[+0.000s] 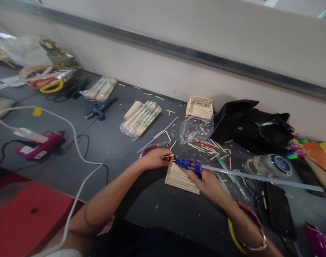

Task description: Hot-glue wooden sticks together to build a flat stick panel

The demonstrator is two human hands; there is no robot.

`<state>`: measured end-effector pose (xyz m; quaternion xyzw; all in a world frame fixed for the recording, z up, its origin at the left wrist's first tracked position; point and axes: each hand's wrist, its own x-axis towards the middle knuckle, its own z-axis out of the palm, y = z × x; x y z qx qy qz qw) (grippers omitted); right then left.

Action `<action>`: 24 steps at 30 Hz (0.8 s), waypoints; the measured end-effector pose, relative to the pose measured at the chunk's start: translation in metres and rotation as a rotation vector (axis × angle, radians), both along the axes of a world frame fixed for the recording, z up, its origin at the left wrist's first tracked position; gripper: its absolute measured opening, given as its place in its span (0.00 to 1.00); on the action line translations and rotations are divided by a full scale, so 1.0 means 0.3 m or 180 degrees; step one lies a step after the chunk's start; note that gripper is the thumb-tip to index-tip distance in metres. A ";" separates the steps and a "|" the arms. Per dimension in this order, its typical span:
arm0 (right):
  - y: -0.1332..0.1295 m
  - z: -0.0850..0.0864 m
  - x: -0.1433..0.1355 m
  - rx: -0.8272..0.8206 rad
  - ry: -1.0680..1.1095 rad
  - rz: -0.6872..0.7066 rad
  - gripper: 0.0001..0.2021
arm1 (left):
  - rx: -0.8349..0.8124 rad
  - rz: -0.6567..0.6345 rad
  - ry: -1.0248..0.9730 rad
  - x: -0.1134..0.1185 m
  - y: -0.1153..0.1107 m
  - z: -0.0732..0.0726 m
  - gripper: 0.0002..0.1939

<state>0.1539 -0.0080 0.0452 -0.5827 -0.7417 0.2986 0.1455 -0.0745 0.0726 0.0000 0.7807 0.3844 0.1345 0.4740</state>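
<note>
My right hand [209,185] grips a blue hot glue gun [188,164], with a long clear glue stick [248,175] running out of its back. The gun's nozzle points left, at the upper left corner of a small flat panel of wooden sticks [180,177] on the dark table. There my left hand [158,158] pinches a short thin wooden stick [168,156] close to the nozzle tip. Whether the nozzle touches the stick or the panel I cannot tell. Behind the hands stands a small wooden stick model [199,106] with a lattice back.
Loose stick pieces [205,150] and clear plastic wrap [196,129] lie beyond the panel. Packs of sticks [143,119], blue pliers [98,111] and scissors [51,85] are further left. A white cable [77,142] crosses the left side. A black bag [251,125], jar [270,166] and phone [280,210] lie right.
</note>
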 end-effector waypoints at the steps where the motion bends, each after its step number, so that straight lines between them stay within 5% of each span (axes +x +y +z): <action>1: 0.003 -0.003 -0.001 -0.0009 -0.0055 0.0005 0.19 | -0.0005 0.0008 -0.0004 0.000 0.001 0.000 0.05; 14: -0.005 -0.013 0.018 0.0003 -0.0574 -0.0119 0.19 | -0.0061 -0.0020 0.0007 -0.004 -0.001 0.009 0.04; 24: -0.117 0.087 0.195 -0.0239 0.0118 -0.0686 0.23 | -0.0214 -0.0028 0.0043 -0.009 0.003 0.025 0.08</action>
